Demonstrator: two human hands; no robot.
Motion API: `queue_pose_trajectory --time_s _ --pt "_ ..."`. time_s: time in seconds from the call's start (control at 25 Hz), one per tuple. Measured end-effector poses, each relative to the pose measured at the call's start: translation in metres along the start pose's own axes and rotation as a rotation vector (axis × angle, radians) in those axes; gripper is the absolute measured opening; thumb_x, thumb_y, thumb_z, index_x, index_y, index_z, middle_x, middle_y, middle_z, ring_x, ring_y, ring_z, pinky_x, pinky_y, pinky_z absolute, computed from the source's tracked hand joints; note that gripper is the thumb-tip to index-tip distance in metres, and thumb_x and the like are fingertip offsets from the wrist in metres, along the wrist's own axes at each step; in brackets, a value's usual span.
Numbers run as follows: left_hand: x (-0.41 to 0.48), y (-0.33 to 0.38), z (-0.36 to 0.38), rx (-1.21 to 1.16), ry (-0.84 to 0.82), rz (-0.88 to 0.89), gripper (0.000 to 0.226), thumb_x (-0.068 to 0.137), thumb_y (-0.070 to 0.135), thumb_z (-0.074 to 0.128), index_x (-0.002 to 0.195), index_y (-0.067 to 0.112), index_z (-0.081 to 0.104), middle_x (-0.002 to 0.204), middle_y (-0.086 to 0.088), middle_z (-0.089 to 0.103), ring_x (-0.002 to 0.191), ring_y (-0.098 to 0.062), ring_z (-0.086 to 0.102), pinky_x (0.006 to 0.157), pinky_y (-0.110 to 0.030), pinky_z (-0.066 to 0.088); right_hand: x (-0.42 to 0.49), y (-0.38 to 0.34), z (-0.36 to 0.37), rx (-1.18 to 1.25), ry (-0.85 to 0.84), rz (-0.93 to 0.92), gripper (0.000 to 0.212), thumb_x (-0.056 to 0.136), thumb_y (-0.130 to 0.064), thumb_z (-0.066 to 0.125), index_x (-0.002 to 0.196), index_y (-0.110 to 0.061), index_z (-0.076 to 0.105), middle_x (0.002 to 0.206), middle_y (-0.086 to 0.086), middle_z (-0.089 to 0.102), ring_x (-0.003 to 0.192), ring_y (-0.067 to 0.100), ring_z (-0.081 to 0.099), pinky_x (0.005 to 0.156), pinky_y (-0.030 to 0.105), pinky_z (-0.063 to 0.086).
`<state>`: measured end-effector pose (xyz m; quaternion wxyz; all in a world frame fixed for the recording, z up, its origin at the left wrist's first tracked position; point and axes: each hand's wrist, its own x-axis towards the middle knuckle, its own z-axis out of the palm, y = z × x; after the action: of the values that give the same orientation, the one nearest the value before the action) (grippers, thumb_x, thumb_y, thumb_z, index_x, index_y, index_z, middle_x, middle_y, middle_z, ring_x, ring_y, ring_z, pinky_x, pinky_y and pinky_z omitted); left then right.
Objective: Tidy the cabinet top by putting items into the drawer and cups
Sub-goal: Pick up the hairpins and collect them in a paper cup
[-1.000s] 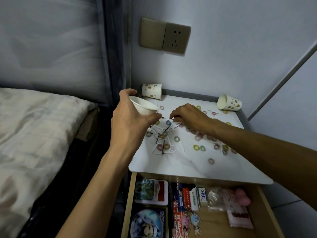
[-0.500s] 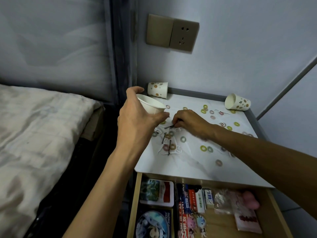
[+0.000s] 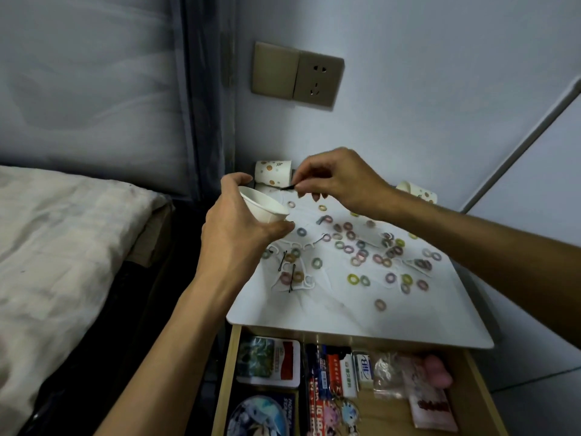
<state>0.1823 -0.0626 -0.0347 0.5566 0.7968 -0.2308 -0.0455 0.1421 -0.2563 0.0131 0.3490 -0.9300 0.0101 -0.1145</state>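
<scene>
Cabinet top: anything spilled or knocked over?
Yes. Small hair ties lie scattered across the white cabinet top, with hairpins among them. Two dotted cups lie tipped on their sides, one at the back left, one at the back right.

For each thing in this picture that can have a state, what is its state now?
left hand: holds white cup, tilted
white cup: tilted, mouth toward right hand
right hand: pinches black hairpin beside cup rim
black hairpin: lifted off top
back cup: on its side
right cup: on its side
drawer: open
hair ties: scattered on cabinet top
</scene>
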Motion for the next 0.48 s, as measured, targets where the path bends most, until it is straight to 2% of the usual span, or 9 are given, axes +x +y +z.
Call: queue_pose_trajectory --time_s 0.12,0.2,0.24,0.32,0.4,0.48 --pt "-0.002 0.001 0.001 0.010 -0.016 0.009 0.088 0.061 0.034 0.090 0.134 0.027 0.041 0.112 0.006 0.059 0.096 -0.013 0.057 0.064 -0.012 0.041 0.000 -0.040 0.000 -0.197 -0.204 -0.147 0.008 0.083 -0.008 0.074 0.090 -0.009 0.076 0.078 -0.004 0.072 0.065 -0.001 0.063 0.065 0.013 0.049" --pt "-0.004 0.003 -0.001 0.009 -0.016 0.020 0.087 0.061 0.034 0.090 0.134 0.028 0.042 0.110 0.007 0.059 0.092 -0.010 0.057 0.063 -0.011 0.041 0.002 -0.048 0.005 -0.224 -0.246 -0.184 0.011 0.082 -0.008 0.075 0.093 -0.010 0.076 0.084 -0.005 0.073 0.074 -0.001 0.067 0.071 0.014 0.052" --pt "-0.004 0.004 -0.003 0.004 -0.009 0.021 0.087 0.061 0.034 0.090 0.134 0.028 0.042 0.110 0.008 0.059 0.090 -0.007 0.057 0.062 -0.010 0.040 0.003 -0.047 0.006 -0.190 -0.215 -0.187 0.013 0.082 -0.008 0.074 0.095 -0.011 0.075 0.086 -0.004 0.073 0.076 0.000 0.068 0.073 0.014 0.053" --pt "-0.003 0.003 -0.009 -0.020 0.022 0.026 0.086 0.061 0.032 0.090 0.133 0.027 0.044 0.110 0.009 0.057 0.090 -0.006 0.055 0.062 -0.009 0.040 0.003 -0.035 0.008 -0.054 -0.046 -0.162 0.013 0.084 -0.006 0.072 0.096 -0.010 0.073 0.089 0.000 0.072 0.077 0.005 0.068 0.073 0.018 0.054" --pt "-0.001 0.001 -0.014 -0.034 0.052 0.031 0.085 0.060 0.032 0.091 0.131 0.026 0.045 0.109 0.008 0.057 0.095 -0.010 0.055 0.068 -0.012 0.042 -0.004 -0.008 0.015 0.066 0.090 -0.029 0.009 0.085 -0.005 0.070 0.093 -0.009 0.070 0.082 0.000 0.070 0.070 0.005 0.067 0.067 0.020 0.054" --pt "-0.001 0.000 -0.018 -0.028 0.070 0.026 0.085 0.060 0.033 0.091 0.131 0.025 0.045 0.110 0.006 0.057 0.098 -0.013 0.056 0.077 -0.021 0.046 -0.018 0.023 0.030 -0.040 0.002 0.096 0.008 0.084 -0.007 0.072 0.091 -0.012 0.072 0.079 -0.006 0.069 0.067 -0.002 0.062 0.065 0.015 0.048"
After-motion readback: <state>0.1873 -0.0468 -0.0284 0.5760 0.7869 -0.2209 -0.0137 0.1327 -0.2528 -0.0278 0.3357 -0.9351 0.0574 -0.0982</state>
